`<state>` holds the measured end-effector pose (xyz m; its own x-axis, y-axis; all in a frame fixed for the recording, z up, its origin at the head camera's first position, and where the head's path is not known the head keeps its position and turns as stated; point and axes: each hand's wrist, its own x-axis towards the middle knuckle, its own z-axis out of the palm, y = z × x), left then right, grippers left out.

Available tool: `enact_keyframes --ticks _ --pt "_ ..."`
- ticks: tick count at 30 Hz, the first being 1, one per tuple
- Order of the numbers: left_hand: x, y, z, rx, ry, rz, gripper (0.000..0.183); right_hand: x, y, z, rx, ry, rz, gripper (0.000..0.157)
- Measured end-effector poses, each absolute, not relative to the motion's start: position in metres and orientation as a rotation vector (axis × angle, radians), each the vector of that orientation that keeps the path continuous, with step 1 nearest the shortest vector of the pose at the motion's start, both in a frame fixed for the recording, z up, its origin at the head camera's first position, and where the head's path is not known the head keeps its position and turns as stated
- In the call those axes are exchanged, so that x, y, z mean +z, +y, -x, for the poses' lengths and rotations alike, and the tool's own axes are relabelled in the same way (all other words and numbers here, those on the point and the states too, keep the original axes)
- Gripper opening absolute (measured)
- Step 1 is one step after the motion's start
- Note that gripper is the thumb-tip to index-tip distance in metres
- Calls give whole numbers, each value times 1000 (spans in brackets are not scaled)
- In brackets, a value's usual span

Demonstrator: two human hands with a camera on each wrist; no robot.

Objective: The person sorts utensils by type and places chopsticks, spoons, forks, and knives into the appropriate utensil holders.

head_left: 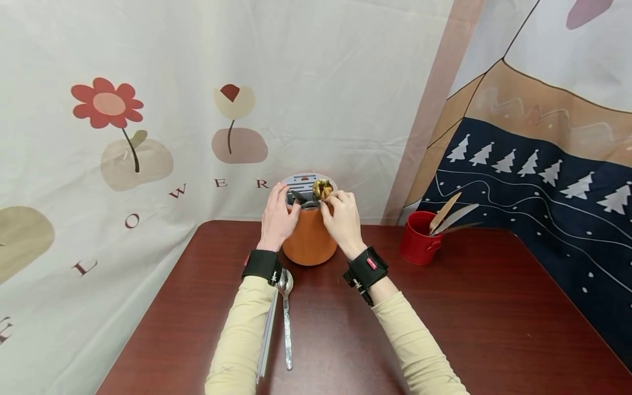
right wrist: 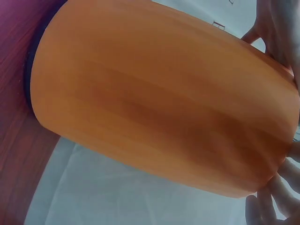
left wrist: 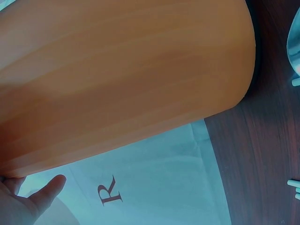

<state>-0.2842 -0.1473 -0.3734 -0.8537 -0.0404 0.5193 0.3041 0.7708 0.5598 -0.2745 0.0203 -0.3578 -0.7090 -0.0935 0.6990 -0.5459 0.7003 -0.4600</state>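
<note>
A tall, rounded orange-brown canister (head_left: 310,238) stands upright at the back of the table, and both hands are at its top. My left hand (head_left: 278,216) grips the upper left side, thumb bent in over the rim; in the left wrist view only some left fingers (left wrist: 46,194) show beside the canister (left wrist: 140,79). On the right side, my right hand (head_left: 342,219) has its thumb and index finger pinched at the rim. A pale round disc (head_left: 302,180) with printed lines rises behind the rim. A shiny gold faceted piece (head_left: 323,189) sits by the right fingertips, and dark pieces (head_left: 310,204) lie between the hands.
A spoon (head_left: 287,323) lies in front of the canister, beside thin pale sticks (head_left: 267,340) partly under the left forearm. To the right stands a red cup (head_left: 418,241) with several flat-bladed utensils (head_left: 454,218). Printed cloth hangs behind the table (head_left: 474,307).
</note>
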Motion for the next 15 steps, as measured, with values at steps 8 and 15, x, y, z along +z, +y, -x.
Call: enact_keyframes --ticks 8,15 --pt "-374 -148 285 -884 -2452 197 51 -363 21 272 952 -2234 -511 20" --pt "-374 -149 286 -884 -2459 193 51 -368 23 266 1036 -2188 -499 24"
